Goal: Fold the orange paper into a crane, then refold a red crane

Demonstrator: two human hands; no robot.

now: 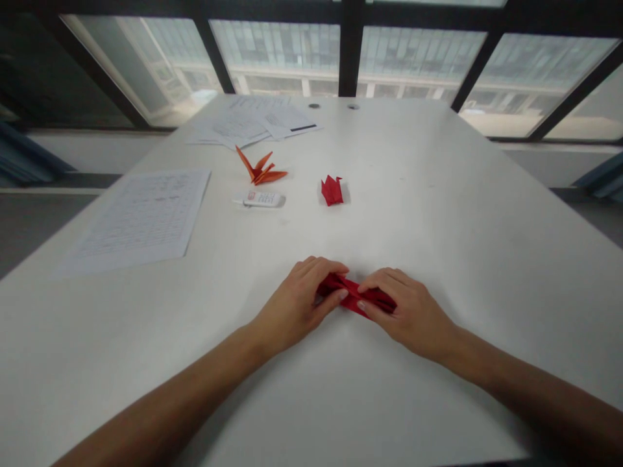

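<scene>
A folded piece of red paper (pixel 357 305) lies between my two hands, low over the near middle of the table. My left hand (pixel 311 292) grips its left end, with the thumb on the near side and the fingers curled over the far side. At the other end, my right hand (pixel 403 308) pinches the paper between thumb and fingers. Both palms hide parts of the paper, so its full shape does not show. Beyond the hands stands a small red origami crane (pixel 332 191). An orange origami crane (pixel 261 170) with spread wings sits farther left.
A white tube with printed lettering (pixel 263 199) lies just in front of the orange crane. On the left rests a written sheet (pixel 146 217), and more papers (pixel 253 123) overlap at the back of the white table (pixel 467 259). Windows (pixel 423 61) stand behind it.
</scene>
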